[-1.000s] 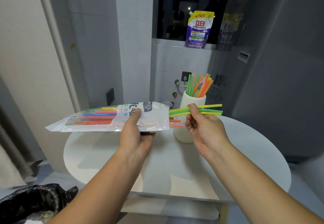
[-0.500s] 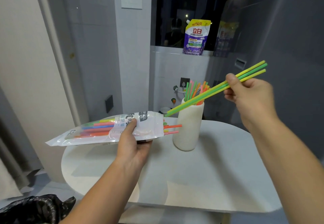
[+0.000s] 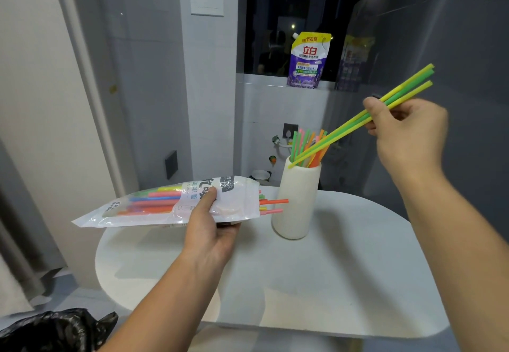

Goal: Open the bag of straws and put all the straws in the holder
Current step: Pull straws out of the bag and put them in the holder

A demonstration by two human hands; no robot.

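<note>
The bag of straws (image 3: 154,208) lies level above the counter (image 3: 344,282), probably so its contents stay put while the open mouth faces the holder (image 3: 298,203). The left hand (image 3: 212,236) grasps it from beneath, thumb on top, the other fingers hidden under the plastic. A few loose ends (image 3: 274,202) poke out of the mouth. The right hand (image 3: 410,142) pinches a yellow-green bunch (image 3: 344,131), slanted down so its tips reach the holder's rim. Whether they are inside yet is unclear. The bag's print hides how many straws are left.
</note>
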